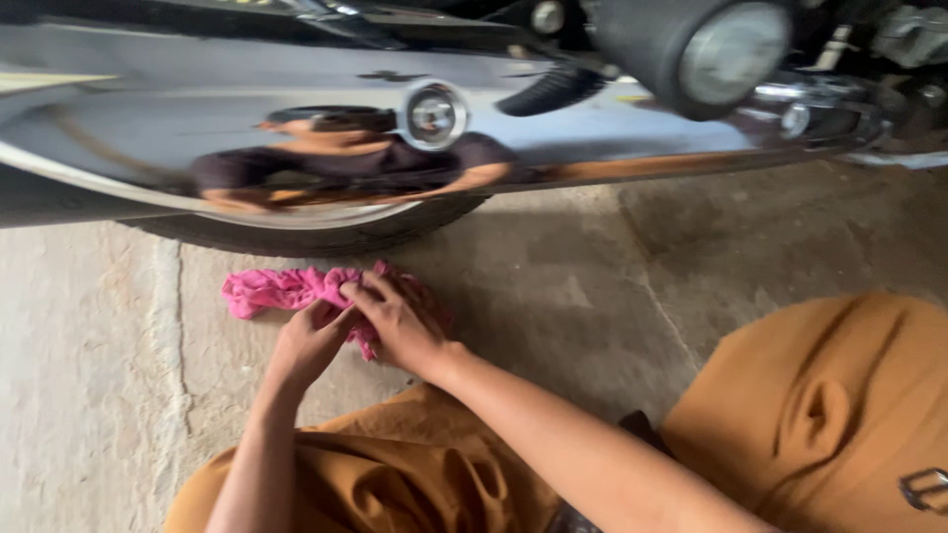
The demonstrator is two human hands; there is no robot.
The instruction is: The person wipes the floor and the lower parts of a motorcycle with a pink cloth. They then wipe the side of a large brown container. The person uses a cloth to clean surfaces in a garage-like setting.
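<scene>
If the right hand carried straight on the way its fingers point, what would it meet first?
The right hand already rests on the pink cloth; beyond that, probably the motorcycle tyre, though depth is unclear.

Both hands, left hand (308,341) and right hand (400,324), bunched on a pink rag (272,289) on the floor (583,286), right under the chrome exhaust pipe (247,128).

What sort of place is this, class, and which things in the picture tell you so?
Probably a garage or a yard where a motorcycle is cleaned. A shiny chrome exhaust pipe and a tyre stand over a rough concrete floor, and both the left hand and right hand grip a pink cloth.
</scene>
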